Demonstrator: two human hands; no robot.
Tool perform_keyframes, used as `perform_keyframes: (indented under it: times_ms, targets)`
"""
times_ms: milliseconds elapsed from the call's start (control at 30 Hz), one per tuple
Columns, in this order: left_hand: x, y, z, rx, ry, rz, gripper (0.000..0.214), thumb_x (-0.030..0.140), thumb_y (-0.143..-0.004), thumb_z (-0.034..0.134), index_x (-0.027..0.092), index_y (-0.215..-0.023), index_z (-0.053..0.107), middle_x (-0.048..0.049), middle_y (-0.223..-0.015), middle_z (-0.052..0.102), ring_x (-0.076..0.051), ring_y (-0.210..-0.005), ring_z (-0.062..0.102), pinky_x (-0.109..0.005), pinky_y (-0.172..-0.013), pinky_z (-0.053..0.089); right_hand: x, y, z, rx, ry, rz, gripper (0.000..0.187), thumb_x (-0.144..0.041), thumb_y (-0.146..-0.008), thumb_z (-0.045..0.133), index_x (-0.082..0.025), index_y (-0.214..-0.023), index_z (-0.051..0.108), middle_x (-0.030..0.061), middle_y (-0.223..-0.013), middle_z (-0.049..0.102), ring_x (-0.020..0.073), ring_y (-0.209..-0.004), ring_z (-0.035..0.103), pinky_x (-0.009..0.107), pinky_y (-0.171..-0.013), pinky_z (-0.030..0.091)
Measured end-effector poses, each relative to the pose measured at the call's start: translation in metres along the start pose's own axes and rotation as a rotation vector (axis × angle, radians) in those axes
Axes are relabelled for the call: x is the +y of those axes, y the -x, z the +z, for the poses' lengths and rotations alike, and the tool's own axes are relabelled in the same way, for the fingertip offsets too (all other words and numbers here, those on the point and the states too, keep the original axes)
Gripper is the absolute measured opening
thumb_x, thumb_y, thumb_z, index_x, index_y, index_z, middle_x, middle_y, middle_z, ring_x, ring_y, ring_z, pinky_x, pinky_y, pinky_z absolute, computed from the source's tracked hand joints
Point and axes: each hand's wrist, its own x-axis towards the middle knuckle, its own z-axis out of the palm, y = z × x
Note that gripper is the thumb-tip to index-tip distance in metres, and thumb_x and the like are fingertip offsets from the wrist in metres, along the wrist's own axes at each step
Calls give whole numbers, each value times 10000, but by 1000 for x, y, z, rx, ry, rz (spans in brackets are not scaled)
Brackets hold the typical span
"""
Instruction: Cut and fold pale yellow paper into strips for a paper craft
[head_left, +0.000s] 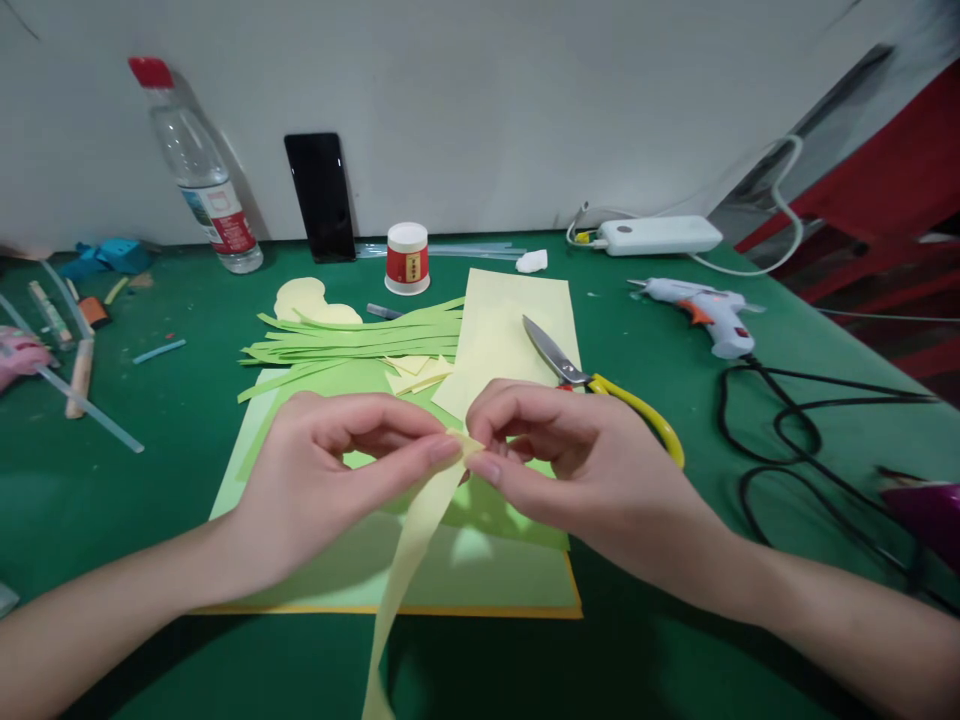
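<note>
Both of my hands meet above a stack of green paper sheets (pixel 480 570). My left hand (pixel 330 480) and my right hand (pixel 577 470) pinch the top end of a long pale yellow paper strip (pixel 409 560) between thumb and fingers. The strip hangs down from the pinch toward the table's near edge. Yellow-handled scissors (pixel 600 385) lie just behind my right hand, partly on a pale yellow sheet (pixel 502 330). Cut green strips (pixel 352 340) and small yellow scraps (pixel 416 372) lie behind my left hand.
On the green table (pixel 112 470): a water bottle (pixel 199 170), a dark phone (pixel 321 195) leaning on the wall, a red-and-white cup (pixel 407 258), a white power bank (pixel 656 235), a glue gun (pixel 709 312) with black cord (pixel 795 440), glue sticks at left (pixel 90 405).
</note>
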Motion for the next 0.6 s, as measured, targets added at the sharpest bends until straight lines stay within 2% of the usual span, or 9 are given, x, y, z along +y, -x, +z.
perform_keyframes:
  times_ms: [133, 300, 367, 467, 600]
  targets:
    - [0, -1, 0, 3, -14, -32, 81, 257, -721, 643, 216, -676, 696, 33, -574, 659, -90, -453, 533, -167, -395, 405, 0, -3, 0, -14, -49, 62, 91, -194, -684, 587, -184, -626, 516, -17, -600, 531, 75, -505, 425, 196, -405, 335]
    - [-4, -4, -2, -55, 23, -67, 148, 273, -763, 590, 212, -678, 695, 41, -566, 643, -82, -475, 520, -152, -414, 393, 1, -5, -2, -43, -128, 136, 99, -211, -659, 627, -177, -630, 538, -32, -581, 501, 63, -473, 371, 194, -380, 295]
    - [-5, -5, -2, -84, 67, -87, 197, 291, -789, 552, 209, -690, 700, 35, -588, 655, -87, -508, 540, -148, -440, 409, 1, -5, -3, -40, -172, 158, 104, -199, -643, 651, -172, -633, 551, -32, -589, 503, 63, -490, 392, 190, -401, 313]
    - [-6, -7, -1, -152, 139, -132, 154, 303, -766, 587, 217, -745, 713, 29, -649, 690, -105, -549, 582, -158, -456, 424, 1, -6, -5, -49, -243, 163, 95, -160, -642, 656, -164, -636, 561, -35, -581, 528, 57, -495, 430, 180, -426, 332]
    - [-6, -7, 0, -217, 224, -199, 138, 280, -763, 603, 206, -721, 711, 19, -693, 713, -131, -607, 632, -176, -513, 465, 1, -10, -8, -66, -222, 142, 68, -160, -679, 619, -161, -641, 562, -32, -582, 562, 51, -469, 438, 186, -417, 309]
